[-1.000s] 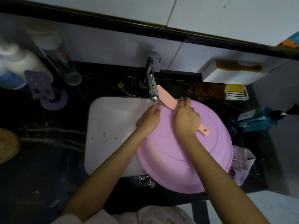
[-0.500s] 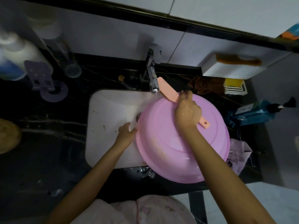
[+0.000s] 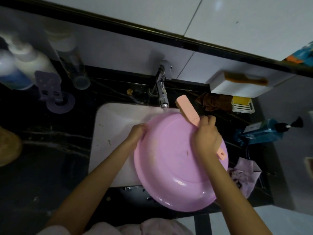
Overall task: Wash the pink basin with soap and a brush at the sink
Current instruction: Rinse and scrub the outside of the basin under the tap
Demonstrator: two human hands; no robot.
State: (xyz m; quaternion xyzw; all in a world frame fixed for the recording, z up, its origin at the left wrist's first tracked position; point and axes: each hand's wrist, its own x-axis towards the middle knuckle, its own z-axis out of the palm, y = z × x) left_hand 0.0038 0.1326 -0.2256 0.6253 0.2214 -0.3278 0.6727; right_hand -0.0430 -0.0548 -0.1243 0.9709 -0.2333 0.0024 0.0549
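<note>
Two hands at work over the sink [image 3: 115, 119], centre frame. I see the left hand [image 3: 135, 133] curled over the left rim of the pink basin [image 3: 169, 167], gripping it. The right hand [image 3: 205, 138] is closed round the handle of the pink brush [image 3: 186, 109]. Basin sits tilted across the sink's right half, what looks like its underside facing me, lower edge overhanging the dark counter [image 3: 42, 150] at bottom centre. Brush head sticks out past the basin's upper rim, just right of the tap [image 3: 162, 95] spout; handle end w/ a hole shows below the right hand. Can't tell if water is running. Right of frame: blue pump bottle [image 3: 260, 133], plus lilac cloth [image 3: 243, 175] beside the basin. Upper right: brown cloth [image 3: 213, 102], white dish [image 3: 242, 107] w/ a yellow block. Upper left: blurred white bottles [image 3: 25, 61].
</note>
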